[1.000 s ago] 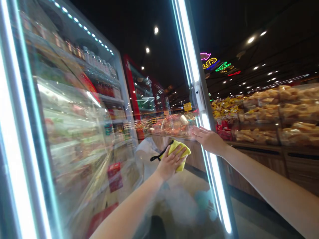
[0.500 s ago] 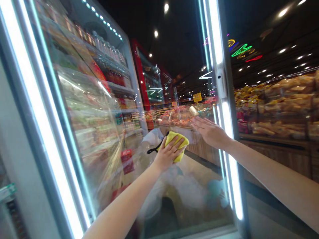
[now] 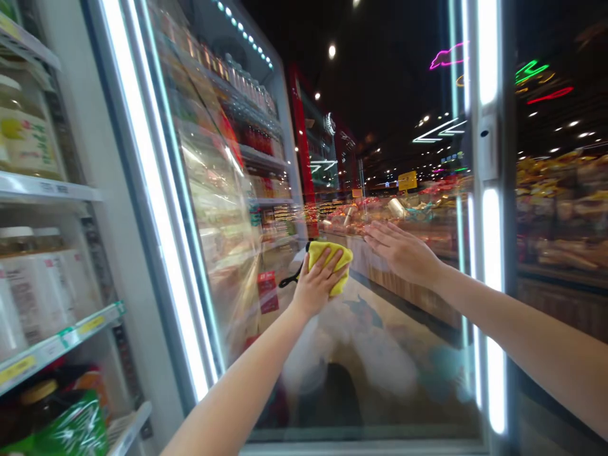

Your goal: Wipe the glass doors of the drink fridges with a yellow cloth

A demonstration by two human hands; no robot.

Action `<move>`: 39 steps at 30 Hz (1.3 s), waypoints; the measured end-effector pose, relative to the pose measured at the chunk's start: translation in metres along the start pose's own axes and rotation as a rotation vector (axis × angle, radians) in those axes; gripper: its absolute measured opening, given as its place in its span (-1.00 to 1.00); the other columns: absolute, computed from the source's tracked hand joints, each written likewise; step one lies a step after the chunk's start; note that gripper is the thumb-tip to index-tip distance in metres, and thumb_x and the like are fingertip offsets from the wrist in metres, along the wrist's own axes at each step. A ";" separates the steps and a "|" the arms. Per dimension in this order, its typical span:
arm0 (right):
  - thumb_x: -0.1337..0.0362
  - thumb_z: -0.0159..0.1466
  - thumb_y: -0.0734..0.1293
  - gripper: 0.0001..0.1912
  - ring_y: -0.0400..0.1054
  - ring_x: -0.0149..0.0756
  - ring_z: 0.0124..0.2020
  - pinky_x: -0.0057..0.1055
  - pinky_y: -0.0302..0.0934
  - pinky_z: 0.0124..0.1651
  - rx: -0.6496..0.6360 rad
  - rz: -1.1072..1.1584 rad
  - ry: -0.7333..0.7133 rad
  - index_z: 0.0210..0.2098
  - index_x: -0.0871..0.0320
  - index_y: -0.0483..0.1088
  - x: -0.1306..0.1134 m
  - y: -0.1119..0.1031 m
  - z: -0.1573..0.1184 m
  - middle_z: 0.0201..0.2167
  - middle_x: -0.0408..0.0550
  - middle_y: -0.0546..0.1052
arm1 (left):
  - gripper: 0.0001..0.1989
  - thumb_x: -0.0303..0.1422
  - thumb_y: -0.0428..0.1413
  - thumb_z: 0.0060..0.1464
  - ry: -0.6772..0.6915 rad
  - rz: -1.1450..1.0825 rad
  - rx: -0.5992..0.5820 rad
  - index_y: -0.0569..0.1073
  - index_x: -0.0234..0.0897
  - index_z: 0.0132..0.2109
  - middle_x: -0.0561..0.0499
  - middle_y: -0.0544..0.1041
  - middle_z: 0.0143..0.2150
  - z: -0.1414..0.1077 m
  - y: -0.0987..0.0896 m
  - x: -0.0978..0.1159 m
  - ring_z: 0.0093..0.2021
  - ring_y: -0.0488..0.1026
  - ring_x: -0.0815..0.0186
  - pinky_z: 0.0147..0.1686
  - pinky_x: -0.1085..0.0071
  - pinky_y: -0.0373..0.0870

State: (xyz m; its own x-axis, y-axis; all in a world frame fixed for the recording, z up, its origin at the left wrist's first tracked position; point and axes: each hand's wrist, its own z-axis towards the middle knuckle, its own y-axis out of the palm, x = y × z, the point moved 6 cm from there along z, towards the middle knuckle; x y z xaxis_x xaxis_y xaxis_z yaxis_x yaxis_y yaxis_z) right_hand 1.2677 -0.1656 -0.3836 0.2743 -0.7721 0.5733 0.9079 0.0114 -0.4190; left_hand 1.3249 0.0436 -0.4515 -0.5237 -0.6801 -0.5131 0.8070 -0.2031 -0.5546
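Observation:
My left hand [image 3: 317,284] presses a folded yellow cloth [image 3: 336,253] against the glass door [image 3: 380,399], fingers spread over it. A black loop [image 3: 291,280] hangs from the cloth's left side. To the right, my right hand [image 3: 403,250] lies flat on or just off the same glass, fingers stretched out and nothing held. Bright light strips run along the door's left frame [image 3: 164,228] and right frame [image 3: 491,253]. Reflections blur what is seen through the pane.
Shelves with jars [image 3: 28,126] and white-capped bottles [image 3: 35,278] stand at the left, inside the cabinet. Through the glass appear a cooler with bottles [image 3: 247,82] and a red box [image 3: 268,291]. Blurred goods [image 3: 560,190] fill a display at the right.
The view has turned left, so the door sits farther right and shelves show at the left. The cloth and left hand have shifted left across the glass relative to the door.

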 end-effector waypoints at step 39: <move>0.47 0.38 0.22 -0.54 0.25 0.02 0.40 0.04 0.18 0.39 0.038 0.061 -0.203 0.23 0.27 0.45 -0.125 0.051 0.093 0.38 0.17 0.36 | -0.19 -0.17 0.12 0.30 -0.616 0.060 0.018 -0.07 -0.02 0.55 -0.05 -0.17 0.61 -0.135 -0.009 -0.122 0.59 -0.27 -0.13 0.43 -0.33 -0.01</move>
State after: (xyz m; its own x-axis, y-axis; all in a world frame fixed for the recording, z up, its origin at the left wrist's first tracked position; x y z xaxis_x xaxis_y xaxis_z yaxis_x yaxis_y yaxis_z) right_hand 1.3092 -0.0097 -0.4113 0.3841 -0.6253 0.6793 0.8978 0.0812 -0.4329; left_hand 1.3442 0.2237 -0.4726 -0.2276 -0.9714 -0.0671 0.8375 -0.1602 -0.5224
